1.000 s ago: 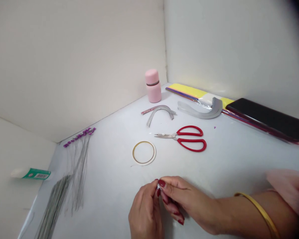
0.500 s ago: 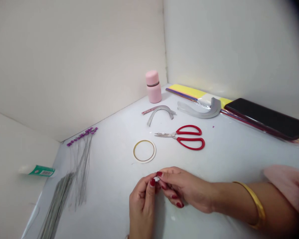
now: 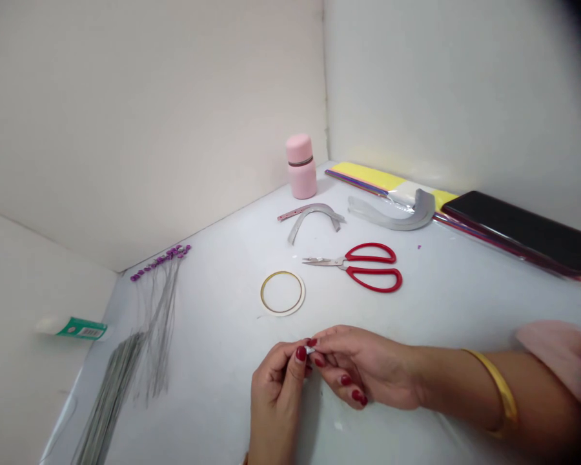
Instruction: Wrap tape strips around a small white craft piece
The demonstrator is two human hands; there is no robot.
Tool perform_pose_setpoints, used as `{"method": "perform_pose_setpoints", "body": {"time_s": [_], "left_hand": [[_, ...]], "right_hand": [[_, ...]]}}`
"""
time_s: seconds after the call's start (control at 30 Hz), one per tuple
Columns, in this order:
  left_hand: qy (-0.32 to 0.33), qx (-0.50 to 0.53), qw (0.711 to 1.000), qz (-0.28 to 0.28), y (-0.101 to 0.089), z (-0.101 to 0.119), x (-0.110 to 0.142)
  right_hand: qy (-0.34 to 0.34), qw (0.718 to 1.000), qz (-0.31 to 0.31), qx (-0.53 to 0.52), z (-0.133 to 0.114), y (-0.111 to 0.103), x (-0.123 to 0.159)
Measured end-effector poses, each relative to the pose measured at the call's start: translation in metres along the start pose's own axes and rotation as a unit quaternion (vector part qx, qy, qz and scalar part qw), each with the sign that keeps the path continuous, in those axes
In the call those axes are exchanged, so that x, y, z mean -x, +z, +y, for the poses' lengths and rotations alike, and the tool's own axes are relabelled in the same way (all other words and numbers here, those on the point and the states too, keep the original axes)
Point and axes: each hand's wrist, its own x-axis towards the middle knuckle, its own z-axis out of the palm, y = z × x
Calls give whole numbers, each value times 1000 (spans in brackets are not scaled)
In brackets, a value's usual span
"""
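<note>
My left hand (image 3: 278, 384) and my right hand (image 3: 361, 365) meet low in the middle of the view, fingertips together. Between them is a small whitish piece (image 3: 310, 350), mostly covered by the fingers, so its kind does not show. Both hands are closed in a pinch on it. Just beyond my hands lies a thin roll of white tape (image 3: 297, 303). Past the tape, red-handled scissors (image 3: 375, 279) rest on the table with their blades pointing left and a small pale scrap by the blades.
At left lie a bundle of grey wires (image 3: 109, 400) and several wires tipped with purple bits (image 3: 159, 260). A green-labelled tube (image 3: 84, 328) is at the left edge. Behind stand a pink bottle (image 3: 303, 177), curved grey strips (image 3: 314, 210), coloured sheets (image 3: 358, 173) and a black phone (image 3: 523, 229).
The fingers of my right hand have shifted slightly right and opened out a little below the pinch. Both hands still hold the small whitish piece. The whole view has moved slightly.
</note>
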Motion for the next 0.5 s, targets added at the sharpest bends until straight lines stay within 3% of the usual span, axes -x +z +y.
{"method": "perform_pose_setpoints", "body": {"time_s": [0.13, 0.23, 0.37, 0.5], "left_hand": [[-3, -5, 1000, 11, 0, -1, -1], [5, -3, 1000, 6, -1, -1, -2], [-19, 24, 999, 21, 0, -4, -1], [7, 6, 997, 77, 2, -8, 4]], "right_hand": [[103, 989, -53, -90, -3, -6, 0], [120, 985, -56, -109, -4, -8, 0], [78, 991, -32, -101, -2, -4, 0], [-40, 999, 28, 4, 5, 5, 1]]}}
